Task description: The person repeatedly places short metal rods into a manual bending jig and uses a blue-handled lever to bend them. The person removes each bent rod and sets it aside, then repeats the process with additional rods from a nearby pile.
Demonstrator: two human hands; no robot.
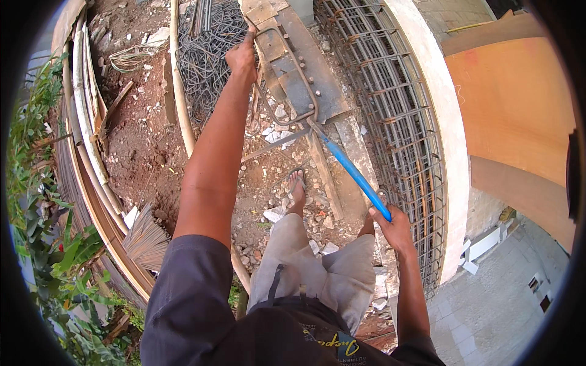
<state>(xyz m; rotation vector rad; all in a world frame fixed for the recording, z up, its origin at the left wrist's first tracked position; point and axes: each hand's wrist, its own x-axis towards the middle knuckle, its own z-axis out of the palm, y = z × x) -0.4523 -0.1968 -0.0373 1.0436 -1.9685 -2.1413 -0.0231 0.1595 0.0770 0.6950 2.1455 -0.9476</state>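
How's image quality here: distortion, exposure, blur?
Head view: strong fisheye bend, plain along the white ledge, with dark vignetting at the rim; head view: daylight, mostly soft shadows, the ledge very bright; head view: left hand, right hand and blue handle show no obvious motion blur.

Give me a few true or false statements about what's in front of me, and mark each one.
1. The right hand grips the blue handle. True.
2. The left hand is on the blue handle too. False: it is up at the bent metal rod.
3. A tangled pile of metal lies left of the board. True.
4. Green plants are at the picture's right edge. False: they are at the left.
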